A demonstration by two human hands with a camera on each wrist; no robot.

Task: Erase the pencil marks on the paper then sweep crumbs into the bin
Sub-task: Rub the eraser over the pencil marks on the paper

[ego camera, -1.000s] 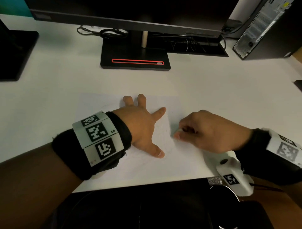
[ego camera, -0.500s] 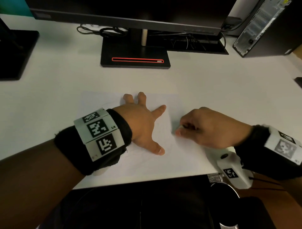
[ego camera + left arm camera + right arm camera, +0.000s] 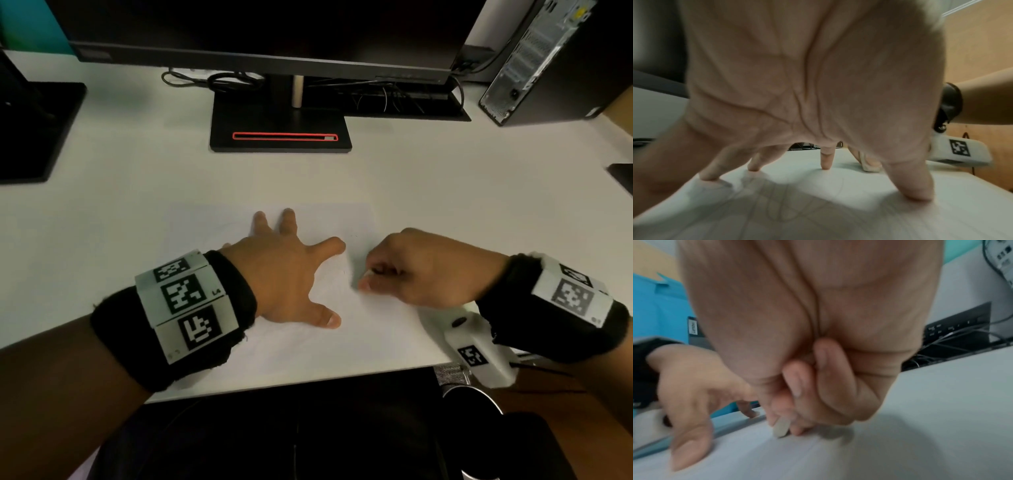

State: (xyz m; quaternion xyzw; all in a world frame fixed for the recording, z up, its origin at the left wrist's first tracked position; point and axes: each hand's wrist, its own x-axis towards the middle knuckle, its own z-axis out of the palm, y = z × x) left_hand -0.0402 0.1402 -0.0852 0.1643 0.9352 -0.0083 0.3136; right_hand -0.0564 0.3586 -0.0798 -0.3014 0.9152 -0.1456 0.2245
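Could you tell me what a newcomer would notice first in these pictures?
Two hands at the white desk's near edge: the left hand presses spread fingers on a sheet of paper, the right hand pinches a small eraser against it. Behind stands a black monitor stand.

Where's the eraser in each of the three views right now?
Head: eraser a pale sliver in the right hand, centre-right.
Left wrist: eraser not clearly identifiable; only the right hand's fingertips show past the thumb.
Right wrist: eraser low centre, on the paper.
Shared landmark: left hand's thumb.
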